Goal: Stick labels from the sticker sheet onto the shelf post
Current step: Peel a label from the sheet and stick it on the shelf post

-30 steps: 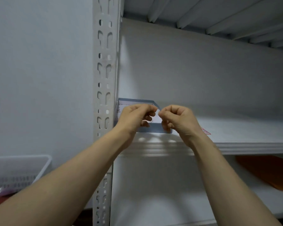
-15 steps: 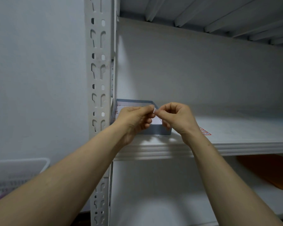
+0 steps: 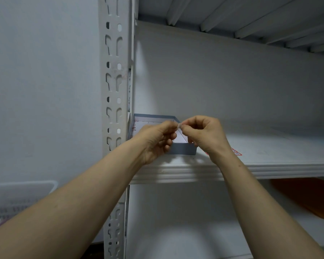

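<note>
The white slotted shelf post runs up the left of the shelving. Both my hands are raised together in front of a shallow grey-blue box on the shelf. My left hand and my right hand pinch a small pale label between their fingertips. A white sheet with small red marks lies inside the box, partly hidden by my left hand. The label is held to the right of the post, apart from it.
The white shelf board carries a red-and-white sticker behind my right wrist. An orange flat object lies on the shelf below. A white plastic basket stands at the lower left. Another shelf runs overhead.
The view has shifted a little, so the post sits further left. My fingertips now meet slightly higher, with the small label pinched between them.
</note>
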`<act>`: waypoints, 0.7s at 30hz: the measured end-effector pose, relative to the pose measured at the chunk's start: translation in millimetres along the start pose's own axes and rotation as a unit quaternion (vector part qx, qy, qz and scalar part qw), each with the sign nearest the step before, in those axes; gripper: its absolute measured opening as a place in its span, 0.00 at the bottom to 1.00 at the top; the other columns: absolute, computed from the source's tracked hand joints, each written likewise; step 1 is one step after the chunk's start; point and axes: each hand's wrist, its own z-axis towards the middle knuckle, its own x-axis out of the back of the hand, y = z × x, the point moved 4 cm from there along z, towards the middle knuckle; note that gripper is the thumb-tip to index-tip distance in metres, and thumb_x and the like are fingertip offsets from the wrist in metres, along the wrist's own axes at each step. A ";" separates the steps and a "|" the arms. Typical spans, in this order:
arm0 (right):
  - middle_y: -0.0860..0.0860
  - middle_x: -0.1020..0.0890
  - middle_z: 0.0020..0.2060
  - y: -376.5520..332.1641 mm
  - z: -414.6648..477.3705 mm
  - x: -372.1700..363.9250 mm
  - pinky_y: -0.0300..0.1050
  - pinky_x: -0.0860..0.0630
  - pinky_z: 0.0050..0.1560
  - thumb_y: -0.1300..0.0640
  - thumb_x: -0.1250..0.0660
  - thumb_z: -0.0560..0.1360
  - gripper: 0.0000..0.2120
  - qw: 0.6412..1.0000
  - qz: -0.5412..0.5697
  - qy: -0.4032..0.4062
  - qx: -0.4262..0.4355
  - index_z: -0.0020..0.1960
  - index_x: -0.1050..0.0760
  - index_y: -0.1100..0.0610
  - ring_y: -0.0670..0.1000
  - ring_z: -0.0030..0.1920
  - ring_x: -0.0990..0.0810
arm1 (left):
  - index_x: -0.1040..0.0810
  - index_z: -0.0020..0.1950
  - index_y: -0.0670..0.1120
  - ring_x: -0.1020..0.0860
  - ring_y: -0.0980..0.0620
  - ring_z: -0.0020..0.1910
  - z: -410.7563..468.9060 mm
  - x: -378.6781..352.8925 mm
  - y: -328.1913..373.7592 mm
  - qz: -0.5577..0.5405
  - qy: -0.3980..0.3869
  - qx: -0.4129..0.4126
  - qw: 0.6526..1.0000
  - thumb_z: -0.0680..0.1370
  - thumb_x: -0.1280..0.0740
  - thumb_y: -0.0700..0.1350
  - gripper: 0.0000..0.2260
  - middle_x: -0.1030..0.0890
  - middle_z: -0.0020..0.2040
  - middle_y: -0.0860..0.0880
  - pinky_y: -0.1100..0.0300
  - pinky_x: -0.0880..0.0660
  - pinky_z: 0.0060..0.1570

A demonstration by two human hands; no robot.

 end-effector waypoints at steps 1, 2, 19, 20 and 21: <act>0.44 0.25 0.22 -0.8 -0.2 0.5 0.30 0.34 0.24 0.64 0.30 0.71 0.08 1.000 -0.002 -0.001 0.002 0.34 0.23 0.55 0.40 0.21 0.30 | 0.23 0.37 0.44 0.32 0.55 0.27 0.8 0.5 0.3 -0.002 0.002 -0.001 1.000 0.73 0.30 0.43 0.06 0.26 0.30 0.49 0.66 0.34 0.25; 0.45 0.24 0.23 -1.7 -0.4 0.8 0.29 0.34 0.24 0.63 0.30 0.71 0.09 1.000 -0.006 -0.003 0.005 0.34 0.23 0.55 0.40 0.21 0.30 | 0.22 0.38 0.43 0.33 0.55 0.27 1.2 0.8 0.8 -0.007 0.002 -0.002 1.000 0.73 0.29 0.43 0.06 0.26 0.30 0.49 0.66 0.34 0.24; 0.46 0.18 0.30 -1.0 2.1 3.9 0.49 0.21 0.41 0.57 0.30 0.67 0.07 0.982 -0.168 0.048 0.067 0.33 0.22 0.47 0.47 0.32 0.22 | 0.20 0.35 0.42 0.33 0.56 0.27 3.9 -0.9 5.4 0.054 0.020 -0.067 0.996 0.74 0.29 0.41 0.08 0.25 0.30 0.49 0.68 0.35 0.23; 0.46 0.18 0.30 -1.3 2.0 3.7 0.47 0.22 0.40 0.58 0.30 0.68 0.08 0.986 -0.149 0.039 0.062 0.34 0.21 0.47 0.45 0.31 0.23 | 0.20 0.36 0.42 0.33 0.56 0.27 5.0 -1.0 5.4 0.054 0.024 -0.068 0.996 0.74 0.30 0.41 0.07 0.25 0.30 0.48 0.68 0.35 0.23; 0.47 0.18 0.30 -1.7 1.6 3.3 0.43 0.23 0.37 0.60 0.30 0.69 0.08 0.990 -0.129 0.026 0.057 0.34 0.20 0.48 0.43 0.29 0.24 | 0.20 0.37 0.41 0.33 0.55 0.27 6.2 -1.3 5.4 0.055 0.028 -0.068 0.996 0.74 0.30 0.40 0.06 0.26 0.30 0.48 0.68 0.35 0.23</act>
